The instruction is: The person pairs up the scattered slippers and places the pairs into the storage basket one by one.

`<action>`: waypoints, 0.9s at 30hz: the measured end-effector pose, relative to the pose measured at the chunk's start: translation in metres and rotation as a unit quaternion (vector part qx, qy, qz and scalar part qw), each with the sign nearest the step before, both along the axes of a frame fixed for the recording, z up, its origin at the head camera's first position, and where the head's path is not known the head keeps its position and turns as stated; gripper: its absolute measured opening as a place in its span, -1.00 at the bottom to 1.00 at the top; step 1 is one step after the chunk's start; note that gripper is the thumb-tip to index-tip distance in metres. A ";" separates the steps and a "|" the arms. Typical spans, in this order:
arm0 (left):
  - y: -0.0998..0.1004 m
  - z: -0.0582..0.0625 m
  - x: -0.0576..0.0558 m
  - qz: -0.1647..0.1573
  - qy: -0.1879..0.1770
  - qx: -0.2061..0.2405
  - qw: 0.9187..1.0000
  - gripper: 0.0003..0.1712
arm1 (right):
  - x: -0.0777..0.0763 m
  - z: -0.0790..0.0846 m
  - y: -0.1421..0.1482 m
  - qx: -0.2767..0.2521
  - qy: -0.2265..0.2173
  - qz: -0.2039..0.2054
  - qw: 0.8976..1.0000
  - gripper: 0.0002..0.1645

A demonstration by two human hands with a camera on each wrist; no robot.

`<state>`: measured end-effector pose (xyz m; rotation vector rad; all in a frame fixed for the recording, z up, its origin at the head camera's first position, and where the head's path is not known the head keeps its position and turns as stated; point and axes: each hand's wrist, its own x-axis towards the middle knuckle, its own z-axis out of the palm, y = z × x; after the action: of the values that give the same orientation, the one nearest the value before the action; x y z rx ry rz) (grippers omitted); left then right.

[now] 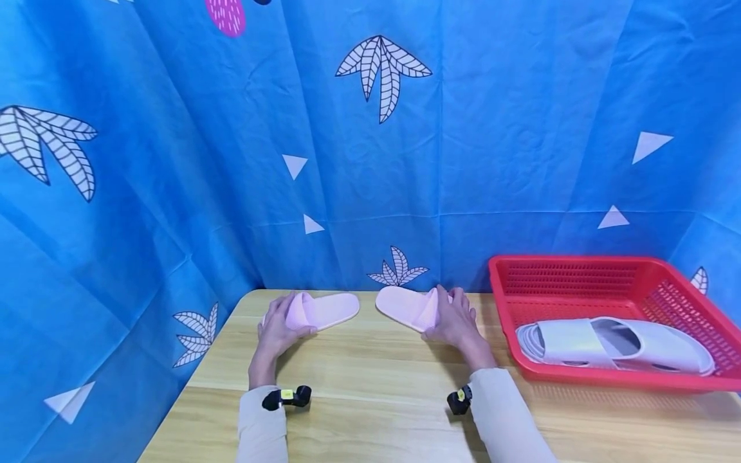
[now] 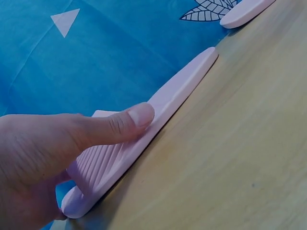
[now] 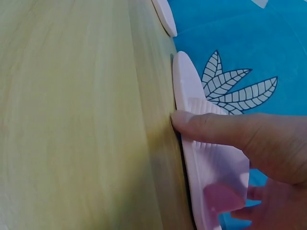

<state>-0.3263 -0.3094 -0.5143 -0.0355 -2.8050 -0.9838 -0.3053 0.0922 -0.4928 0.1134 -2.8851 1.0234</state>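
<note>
Two pale pink slide slippers with ribbed straps sit near the table's back edge, heel ends towards each other. My left hand (image 1: 278, 328) grips the left pink slipper (image 1: 337, 310) across its strap; the left wrist view shows the thumb (image 2: 143, 115) along the edge of the sole. Around the strap end of the right pink slipper (image 1: 401, 303) my right hand (image 1: 456, 321) has its grip. In the right wrist view that thumb (image 3: 184, 120) presses the sole's near side, and the other fingers are partly hidden behind the strap. Both soles lie low, close to the wood.
A red perforated basket (image 1: 579, 259) stands at the right, holding white slippers (image 1: 570, 341). Behind the wooden table (image 1: 370, 392) hangs a blue curtain (image 1: 492, 128) printed with leaves and triangles, right up against the back edge. More of the curtain hangs along the left.
</note>
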 end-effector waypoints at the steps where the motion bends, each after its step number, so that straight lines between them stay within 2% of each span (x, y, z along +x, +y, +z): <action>1: 0.000 0.000 0.000 0.000 0.000 -0.001 1.000 0.26 | 0.001 0.001 0.000 0.000 -0.004 -0.002 1.000 0.40; 9: -0.001 0.002 0.002 -0.001 -0.019 0.002 1.000 0.28 | 0.011 0.004 -0.004 0.049 -0.020 -0.001 0.999 0.40; 15: 0.000 0.003 0.005 -0.005 -0.029 0.006 1.000 0.30 | 0.018 0.004 -0.006 0.052 -0.022 -0.007 0.998 0.39; 21: -0.002 0.006 0.007 0.004 -0.014 0.000 1.000 0.27 | 0.024 0.016 -0.007 0.044 0.009 -0.011 0.999 0.31; 27: -0.004 0.016 0.009 0.001 0.020 -0.008 1.000 0.23 | 0.030 0.035 -0.007 0.033 0.041 -0.024 0.998 0.31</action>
<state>-0.3173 -0.3139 -0.4979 -0.0556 -2.7761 -0.9485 -0.2749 0.0852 -0.4579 0.0863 -2.8339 0.8934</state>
